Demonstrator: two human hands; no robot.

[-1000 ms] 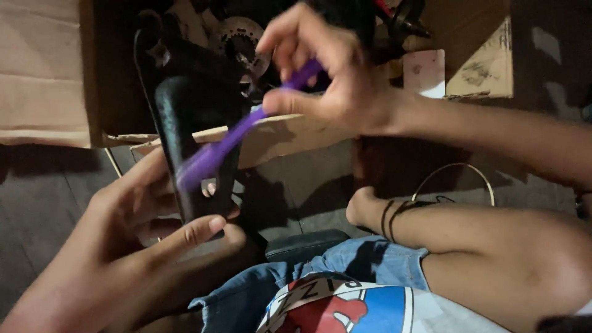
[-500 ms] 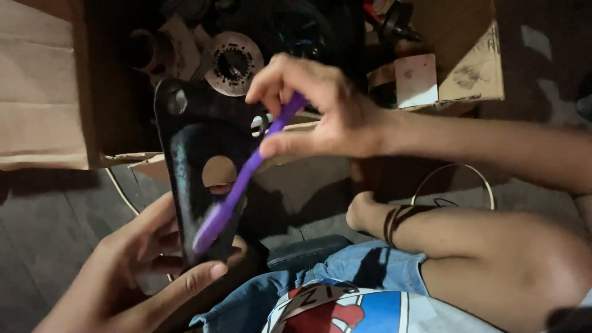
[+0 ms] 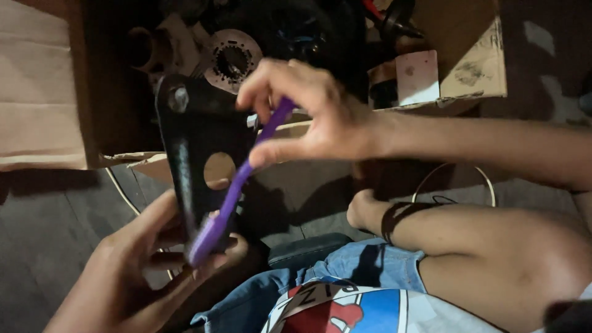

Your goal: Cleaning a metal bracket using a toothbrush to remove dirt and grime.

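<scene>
My left hand (image 3: 132,271) grips the lower end of a black metal bracket (image 3: 197,145) with a round hole and a bolt near its top, holding it upright. My right hand (image 3: 308,117) pinches the handle of a purple toothbrush (image 3: 237,185). The brush slants down to the left, and its head lies against the bracket's lower part, just by my left fingers.
An open cardboard box (image 3: 475,61) behind the hands holds dark metal parts, among them a round toothed disc (image 3: 233,58) and a small whitish box (image 3: 417,77). My bent leg (image 3: 493,246) with dark ankle bands lies at the right over a grey floor (image 3: 43,234).
The bracket has come more upright and into fuller view. The purple toothbrush has slid down along it, its head now at the bracket's lower end by my left fingers.
</scene>
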